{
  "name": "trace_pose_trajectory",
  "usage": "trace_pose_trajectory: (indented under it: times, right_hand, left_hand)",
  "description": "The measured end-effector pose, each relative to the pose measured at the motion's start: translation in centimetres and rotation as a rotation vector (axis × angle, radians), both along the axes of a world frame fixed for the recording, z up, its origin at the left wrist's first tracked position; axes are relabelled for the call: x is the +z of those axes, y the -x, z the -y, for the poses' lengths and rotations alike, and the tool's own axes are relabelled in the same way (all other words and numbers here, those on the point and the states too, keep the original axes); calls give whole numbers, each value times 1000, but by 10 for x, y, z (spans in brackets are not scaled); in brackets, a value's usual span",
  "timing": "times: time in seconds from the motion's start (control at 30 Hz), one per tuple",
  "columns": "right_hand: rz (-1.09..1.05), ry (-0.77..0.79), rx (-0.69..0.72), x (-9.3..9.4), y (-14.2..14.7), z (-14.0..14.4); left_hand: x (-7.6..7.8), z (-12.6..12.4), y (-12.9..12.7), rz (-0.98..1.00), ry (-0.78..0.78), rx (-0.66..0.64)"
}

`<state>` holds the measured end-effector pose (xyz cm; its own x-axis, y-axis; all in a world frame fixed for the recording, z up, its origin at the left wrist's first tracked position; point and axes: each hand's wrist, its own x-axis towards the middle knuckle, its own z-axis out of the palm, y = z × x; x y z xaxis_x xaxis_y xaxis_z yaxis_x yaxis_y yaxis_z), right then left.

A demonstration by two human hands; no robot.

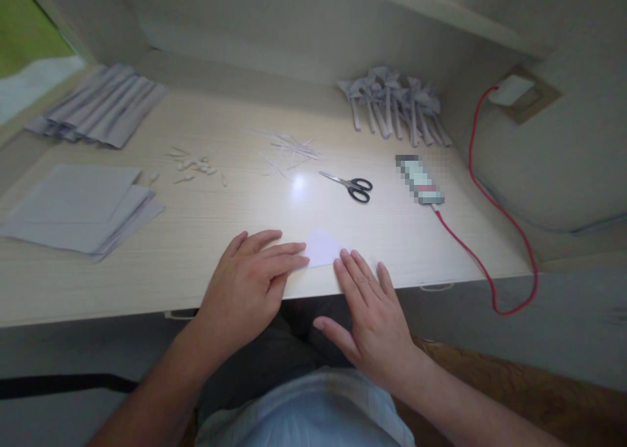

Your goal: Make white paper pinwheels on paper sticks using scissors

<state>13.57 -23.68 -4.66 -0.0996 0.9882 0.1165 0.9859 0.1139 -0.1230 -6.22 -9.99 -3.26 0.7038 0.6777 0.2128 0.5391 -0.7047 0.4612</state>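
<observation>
A small folded piece of white paper [321, 246], roughly triangular, lies flat near the desk's front edge. My left hand [255, 270] rests at its left side, fingers stretched out and the tips touching it. At its right corner, my right hand [367, 297] presses down with extended fingertips, the thumb held apart. Beyond the paper lie scissors [349, 185] with black handles, their blades pointing to the far left. Thin white paper strips [294, 149] are scattered behind them.
Paper sheets [73, 198] are stacked at the left, with rolled or folded paper lengths [105, 104] behind. Small pale pieces [193, 166] lie nearby. Paper pinwheels on sticks [392, 104] are at the back right. A phone [420, 180] lies on a red cable [465, 246].
</observation>
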Motion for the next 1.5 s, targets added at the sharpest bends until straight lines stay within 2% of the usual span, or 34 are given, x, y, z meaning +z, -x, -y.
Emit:
trace_pose_trajectory:
  times: [0.27,0.47,0.6,0.77,0.93,1.1,1.2,1.27,1.33,1.4,1.43,1.47,1.5]
  right_hand:
    - [-38,-23,-10,5,-10,0]
    - [-25,14,-3,20,-4,-7]
    - [18,39,11,22,1,-8]
    - [26,52,16,19,6,-8]
    - [-66,-7,19,16,4,-9]
    - [-300,-155,163,12,-10,-20]
    - [-425,-279,248,18,-20,-39]
    - [-471,-360,271,26,-27,-60]
    - [-482,-464,244,35,-36,-86]
    - [-438,-608,153,44,-44,-116]
    - [-408,-669,105,48,-47,-130]
    - [-371,-710,69,51,-50,-144]
    - [-331,-732,46,53,-51,-156]
  left_hand:
    - [0,8,6,-14,-62,0]
    - [-1,12,19,-55,-113,-73]
    - [-4,14,24,-54,-143,-93]
    - [-10,23,27,37,-181,-45]
    - [-16,33,24,193,-226,-10]
    - [-18,35,22,415,-145,-29]
    - [-8,27,14,574,-89,15]
    - [3,16,1,649,-73,93]
    - [16,-1,-18,741,-93,327]
    - [28,-22,-40,865,50,572]
    - [33,-33,-52,906,173,624]
    - [38,-45,-63,904,341,591]
    - [41,-57,-74,858,546,491]
